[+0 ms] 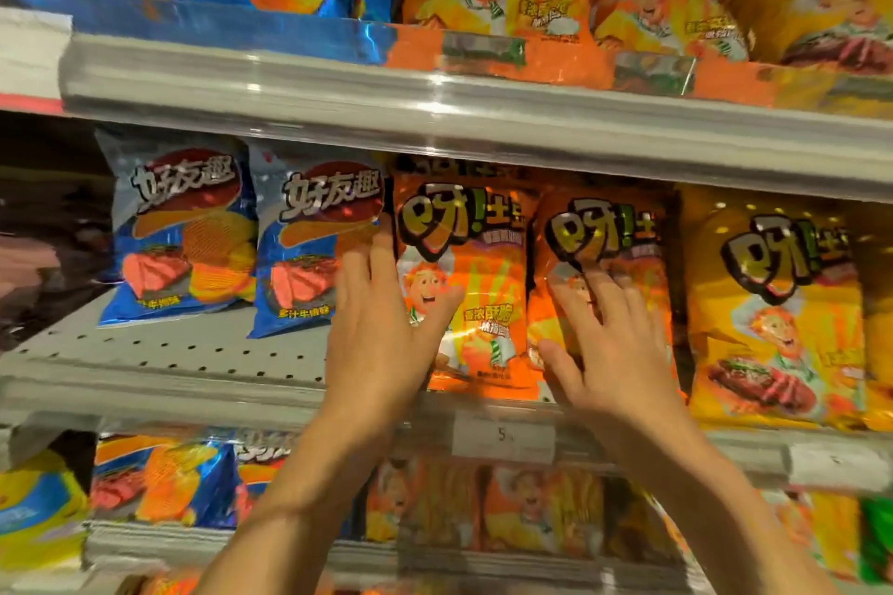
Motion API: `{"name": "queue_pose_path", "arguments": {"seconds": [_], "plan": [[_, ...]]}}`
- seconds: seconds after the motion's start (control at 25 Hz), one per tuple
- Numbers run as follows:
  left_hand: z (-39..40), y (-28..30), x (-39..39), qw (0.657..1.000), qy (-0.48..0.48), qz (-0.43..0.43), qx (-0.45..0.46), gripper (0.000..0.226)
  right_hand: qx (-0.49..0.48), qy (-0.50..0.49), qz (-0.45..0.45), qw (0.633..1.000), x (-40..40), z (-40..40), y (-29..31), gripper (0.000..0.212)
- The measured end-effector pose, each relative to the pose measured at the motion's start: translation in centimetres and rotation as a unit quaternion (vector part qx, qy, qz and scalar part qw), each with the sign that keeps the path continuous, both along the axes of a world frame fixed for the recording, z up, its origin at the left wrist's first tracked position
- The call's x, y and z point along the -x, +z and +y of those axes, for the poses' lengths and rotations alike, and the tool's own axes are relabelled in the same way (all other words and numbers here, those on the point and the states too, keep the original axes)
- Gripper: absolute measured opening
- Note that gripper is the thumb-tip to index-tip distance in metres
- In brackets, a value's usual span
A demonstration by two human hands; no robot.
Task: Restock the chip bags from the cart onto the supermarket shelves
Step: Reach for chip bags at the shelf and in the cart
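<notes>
Two orange chip bags stand upright side by side at the front of the middle shelf (159,353), and both hands are on them. The left orange bag (466,285) has the left hand (381,329) laid along its left edge, grip apart, fingers straight and reaching up between this bag and the neighbouring blue bag (314,242). The right orange bag (604,246) is touched by the right hand (613,343), also with its grip apart: spread fingertips press flat on the bag's front and the thumb points left toward the gap between the two orange bags. Neither hand curls round anything.

Just right of these stands a yellow bag (773,319) of the same brand. Left of the blue bag is a second blue bag (183,227), then bare perforated shelf. A price label (502,437) sits on the shelf rail below the hands. More blue, orange and yellow bags fill the upper shelf (435,111) and the lower one, blurred.
</notes>
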State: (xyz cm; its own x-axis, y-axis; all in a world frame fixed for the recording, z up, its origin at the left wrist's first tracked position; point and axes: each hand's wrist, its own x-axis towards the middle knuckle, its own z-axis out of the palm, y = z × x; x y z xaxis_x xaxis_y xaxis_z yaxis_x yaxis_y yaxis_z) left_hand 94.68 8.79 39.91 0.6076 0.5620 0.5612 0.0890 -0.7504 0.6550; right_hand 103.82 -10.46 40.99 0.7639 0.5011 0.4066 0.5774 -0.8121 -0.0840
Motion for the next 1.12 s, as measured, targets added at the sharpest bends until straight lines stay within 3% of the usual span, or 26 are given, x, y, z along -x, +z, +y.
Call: {"name": "queue_pose_path", "arguments": {"seconds": [0.08,0.16,0.24,0.36,0.64,0.88,1.0,1.12], "plan": [[-1.1,-0.6,0.7,0.983,0.018,-0.087,-0.159,0.068,-0.009,0.005,-0.003,1.0,0.4,-0.2,0.3,0.063],[-2.2,-1.7,1.0,0.962,0.021,-0.115,-0.248,0.054,-0.054,0.011,-0.035,0.998,1.5,-0.9,0.0,0.061],[-3.0,-2.3,1.0,0.967,0.004,-0.081,-0.241,0.043,-0.089,0.011,-0.079,0.993,2.4,-1.5,-1.0,0.056],[-3.4,-2.8,0.9,0.973,-0.022,-0.027,-0.228,0.043,-0.065,0.003,-0.041,0.997,2.7,-1.9,-1.5,0.054],[-4.8,-3.3,0.2,0.968,0.015,-0.053,-0.245,0.043,-0.004,-0.009,-0.031,0.999,2.2,-2.9,-0.7,0.054],[-8.7,-2.4,0.0,0.988,0.022,0.026,-0.149,0.059,0.009,0.022,-0.036,0.999,1.3,-4.8,0.0,0.049],[-13.5,-1.9,-0.7,0.987,-0.023,-0.007,-0.161,0.058,-0.076,0.111,0.003,0.991,1.4,-8.2,-0.3,0.056],[-20.7,-1.8,-2.5,0.982,-0.077,-0.045,-0.166,0.056,-0.188,0.141,-0.025,0.972,1.3,-16.4,-1.3,0.056]]}}
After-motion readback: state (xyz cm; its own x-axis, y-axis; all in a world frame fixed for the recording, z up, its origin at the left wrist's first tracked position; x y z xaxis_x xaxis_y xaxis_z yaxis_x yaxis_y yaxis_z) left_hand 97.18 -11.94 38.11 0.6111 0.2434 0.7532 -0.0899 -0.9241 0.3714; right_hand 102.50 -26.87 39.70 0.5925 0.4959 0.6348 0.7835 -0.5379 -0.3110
